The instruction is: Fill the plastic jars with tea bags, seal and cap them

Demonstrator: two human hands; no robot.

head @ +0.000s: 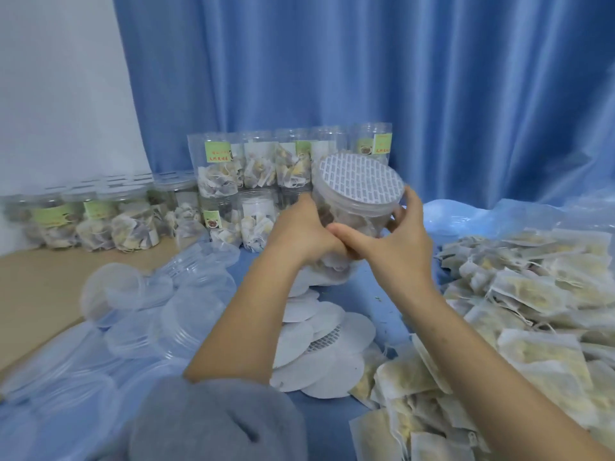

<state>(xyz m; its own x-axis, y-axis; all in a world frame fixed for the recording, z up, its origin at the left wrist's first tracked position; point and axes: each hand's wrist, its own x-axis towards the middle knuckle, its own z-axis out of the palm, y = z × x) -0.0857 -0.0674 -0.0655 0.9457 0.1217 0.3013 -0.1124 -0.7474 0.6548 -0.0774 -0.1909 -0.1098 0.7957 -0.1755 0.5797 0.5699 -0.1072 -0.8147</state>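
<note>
1. The plastic jar (349, 207) is held up in mid-air over the bench (33, 294), tilted so its mouth faces the viewer; it is a clear round tub with a ribbed screw neck, and soft tea bags show through its wall.
2. Nearest of all, a grey fuzzy sleeve (213, 424) bunches at the left elbow, with both forearms bare beyond it.
3. To the right lies a loose heap of tea bags (519, 327), flat papery pouches with pale yellowish filling and thin white strings.
4. Between the arms sits a scatter of seal discs (319, 361), thin white rounds overlapping each other on blue cloth; one shows a printed brick-like pattern.
5. To the left are clear plastic lids (186, 314), shallow, round and ridged at the rim, piled loosely.
6. The left hand (299, 231) has its grip curled round the jar's body from the left side.
7. The right hand (396, 241) wraps the jar's neck from the right, its thumb stretched across beneath to touch the left hand.
8. A seal disc (361, 181) with the same brick print lies flat across the jar's mouth.
9. Behind, filled capped jars (233, 174) with green labels stand in rows, some stacked two high.
10. Farthest back, a shiny blue curtain (366, 61) hangs in folds beside a white wall (53, 78).
</note>
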